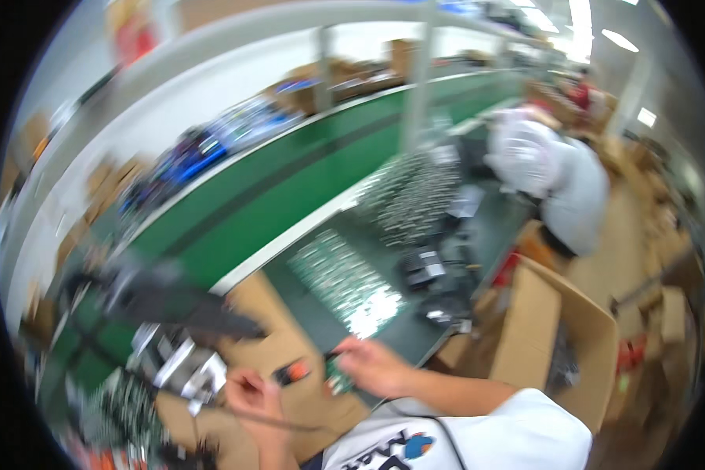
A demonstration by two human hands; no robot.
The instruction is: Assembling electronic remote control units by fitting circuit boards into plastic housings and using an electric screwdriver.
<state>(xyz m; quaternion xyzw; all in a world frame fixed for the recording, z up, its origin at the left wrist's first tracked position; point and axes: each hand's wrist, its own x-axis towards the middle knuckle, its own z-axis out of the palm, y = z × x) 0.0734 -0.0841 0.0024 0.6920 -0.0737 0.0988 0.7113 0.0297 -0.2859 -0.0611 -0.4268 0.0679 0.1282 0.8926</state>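
Near the lower middle, my right hand [372, 368] is closed with its fingertips pinched together; a small dark thing pokes out from them, too blurred to name. Just below those fingers lies a small green circuit board [338, 379]. My left hand [249, 394] is over the brown cardboard sheet [278, 290] on the bench, its fingers bent and smeared by motion, so its grip is unclear. Between the two hands rests a small orange and black object [292, 371]. Left of my left hand are shiny white and silver parts [192, 368].
Rows of green circuit boards [348, 286] lie ahead, with a stacked mass of boards [415, 196] beyond. Black parts [424, 268] sit beside them. A dark blurred fixture [180, 298] stands left. On the right are an open cardboard box [556, 337] and a person in white [560, 172].
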